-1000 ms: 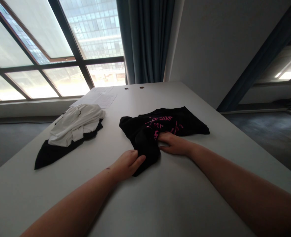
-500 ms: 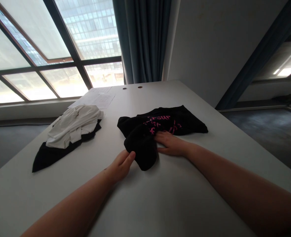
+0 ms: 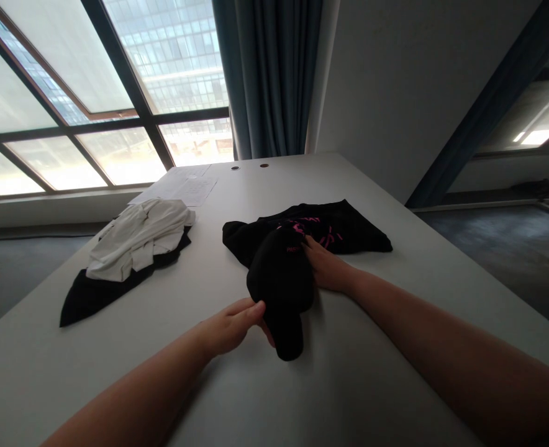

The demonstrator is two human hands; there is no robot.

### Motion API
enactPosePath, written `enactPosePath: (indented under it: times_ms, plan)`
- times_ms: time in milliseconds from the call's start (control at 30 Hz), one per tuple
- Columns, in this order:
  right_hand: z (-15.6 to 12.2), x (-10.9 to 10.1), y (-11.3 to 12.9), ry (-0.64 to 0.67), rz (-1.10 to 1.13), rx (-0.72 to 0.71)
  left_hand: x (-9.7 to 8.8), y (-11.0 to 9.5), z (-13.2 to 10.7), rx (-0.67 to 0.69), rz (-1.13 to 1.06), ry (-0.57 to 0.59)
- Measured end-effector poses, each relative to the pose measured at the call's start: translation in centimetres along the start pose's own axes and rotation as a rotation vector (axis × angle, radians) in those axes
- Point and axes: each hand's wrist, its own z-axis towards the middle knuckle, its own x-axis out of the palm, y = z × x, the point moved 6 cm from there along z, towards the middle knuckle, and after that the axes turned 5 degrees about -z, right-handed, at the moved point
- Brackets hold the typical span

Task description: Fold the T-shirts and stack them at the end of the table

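Note:
A black T-shirt (image 3: 281,273) with pink lettering lies crumpled on the white table, its near part bunched up and a narrow flap hanging toward me. My left hand (image 3: 237,324) pinches the near left edge of this bunch, thumb on top and fingers partly under the cloth. On the other side, my right hand (image 3: 326,264) grips the bunched fabric beside the pink print, with some fingertips hidden in the folds. To the left, a heap of white cloth (image 3: 141,236) rests on a black cloth (image 3: 86,298), apart from both hands.
The white table (image 3: 386,347) reaches away toward a blue curtain (image 3: 269,81) and windows. Sheets of paper (image 3: 195,186) lie at its far left, and two round holes sit near the far edge. A pale wall stands behind on the right.
The near part of the T-shirt has been lifted and drawn toward me, and a flap now hangs down. My left hand moved nearer and right; my right hand shifted slightly right and closed on the cloth.

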Motion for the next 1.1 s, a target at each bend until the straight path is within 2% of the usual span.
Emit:
enactPosePath:
  times_ms: [133,200,267,333,433,533,600,700,833,1000,1100]
  plan:
    - [0.1,-0.3,0.3,-0.016,0.057,0.017,1.3,0.4,-0.3,-0.032,-0.187,0.159]
    - [0.2,-0.9,0.5,-0.049,0.112,0.03,1.1,1.0,-0.4,-0.041,-0.272,0.159]
    - [0.3,-1.7,0.7,-0.113,0.19,0.04,0.1,1.8,-0.3,-0.019,-0.35,0.041]
    - [0.4,-2.4,0.4,-0.175,0.282,0.062,-1.3,2.5,0.0,0.029,-0.408,-0.126]
    - [0.3,-2.8,-1.0,-0.258,0.416,0.172,-3.2,2.6,0.6,0.108,-0.499,-0.321]
    - [0.0,-3.0,-2.4,-0.304,0.518,0.338,-4.9,1.7,1.3,0.212,-0.531,-0.432]
    - [-0.1,-3.3,-2.8,-0.329,0.551,0.398,-5.8,0.8,1.5,0.288,-0.498,-0.444]
    - [-0.2,-3.7,-3.0,-0.383,0.559,0.434,-6.5,0.1,1.6,0.329,-0.382,-0.414]
    - [-0.2,-3.5,-3.1,-0.353,0.505,0.441,-5.8,0.8,1.7,0.249,-0.062,-0.369]
    - [0.2,-3.4,-1.4,-0.218,0.318,0.289,-4.9,1.1,1.3,0.204,0.616,-0.512]
    - [0.4,-3.0,-0.4,-0.101,0.277,0.23,-4.6,0.7,1.1,0.217,0.82,-0.541]
